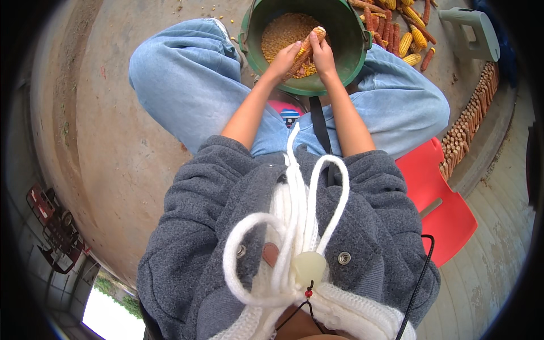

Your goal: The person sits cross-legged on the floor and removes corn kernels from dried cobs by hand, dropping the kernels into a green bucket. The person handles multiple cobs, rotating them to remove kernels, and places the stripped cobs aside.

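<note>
Between my knees stands a green bucket [354,59] with loose yellow corn kernels [283,35] lying in its bottom. Over its mouth I hold a corn cob [304,56], tilted with its upper end to the right; part of it looks stripped to reddish core. My left hand [285,60] is closed round the cob's lower left side. Near the upper end, my right hand [323,55] grips it with the thumb along the cob. My palms and the cob's underside are hidden.
Right of the bucket lie yellow corn ears and bare red cobs [396,31] on the concrete floor [122,107]. Beyond them is a grey-green plastic stool [470,34]. Cobs are stacked in a long row [470,119] along the right wall. A red plastic chair [439,198] is at my right side.
</note>
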### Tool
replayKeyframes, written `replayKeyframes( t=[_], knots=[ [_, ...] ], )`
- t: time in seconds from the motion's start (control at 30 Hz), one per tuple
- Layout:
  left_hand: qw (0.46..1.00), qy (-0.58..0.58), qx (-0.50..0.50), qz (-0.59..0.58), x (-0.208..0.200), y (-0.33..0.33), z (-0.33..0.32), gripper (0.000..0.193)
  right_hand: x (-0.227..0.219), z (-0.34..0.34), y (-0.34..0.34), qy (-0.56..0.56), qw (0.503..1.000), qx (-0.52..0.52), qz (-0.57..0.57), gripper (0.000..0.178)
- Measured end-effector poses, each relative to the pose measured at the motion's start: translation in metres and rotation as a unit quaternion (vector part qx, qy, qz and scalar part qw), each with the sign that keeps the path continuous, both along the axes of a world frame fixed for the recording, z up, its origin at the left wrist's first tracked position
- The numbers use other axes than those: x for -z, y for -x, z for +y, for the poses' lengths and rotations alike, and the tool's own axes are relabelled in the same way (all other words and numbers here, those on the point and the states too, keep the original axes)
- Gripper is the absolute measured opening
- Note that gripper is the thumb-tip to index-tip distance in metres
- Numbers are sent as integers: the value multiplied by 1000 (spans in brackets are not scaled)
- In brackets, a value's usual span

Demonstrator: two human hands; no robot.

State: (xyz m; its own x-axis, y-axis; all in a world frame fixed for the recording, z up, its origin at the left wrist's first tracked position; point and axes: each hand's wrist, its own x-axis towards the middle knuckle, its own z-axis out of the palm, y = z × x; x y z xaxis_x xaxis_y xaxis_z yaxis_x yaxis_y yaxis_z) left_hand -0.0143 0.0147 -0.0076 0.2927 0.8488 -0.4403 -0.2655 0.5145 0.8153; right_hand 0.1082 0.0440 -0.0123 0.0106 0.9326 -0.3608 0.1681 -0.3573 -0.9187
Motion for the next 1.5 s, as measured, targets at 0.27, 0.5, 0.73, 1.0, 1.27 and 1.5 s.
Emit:
replayKeyframes(
  t=[0.27, 0.5, 0.73, 1.0, 1.27, 1.5],
  knots=[
    [999, -10, 25, 31, -4, 5, 1, 38, 13, 0, -3, -10, 999, -31, 31, 46],
    [995, 62, 74, 15, -22, 2, 2, 45, 12, 11, -16, 52, 991, 101, 72, 51],
    [989, 35, 138, 33, -25, 2, 0, 45, 7, 10, -13, 28, 999, 11, 45, 50],
    [994, -37, 73, 71, -9, 2, 3, 47, 12, 9, -15, -4, 997, 71, 40, 49],
    [966, -116, 45, 228, -9, -11, -5, 37, -8, 2, -3, -58, 987, 39, -147, 53],
    [977, -94, 7, 192, 0, -10, -8, 41, -12, -1, 2, -71, 988, 11, -135, 49]
  ],
)
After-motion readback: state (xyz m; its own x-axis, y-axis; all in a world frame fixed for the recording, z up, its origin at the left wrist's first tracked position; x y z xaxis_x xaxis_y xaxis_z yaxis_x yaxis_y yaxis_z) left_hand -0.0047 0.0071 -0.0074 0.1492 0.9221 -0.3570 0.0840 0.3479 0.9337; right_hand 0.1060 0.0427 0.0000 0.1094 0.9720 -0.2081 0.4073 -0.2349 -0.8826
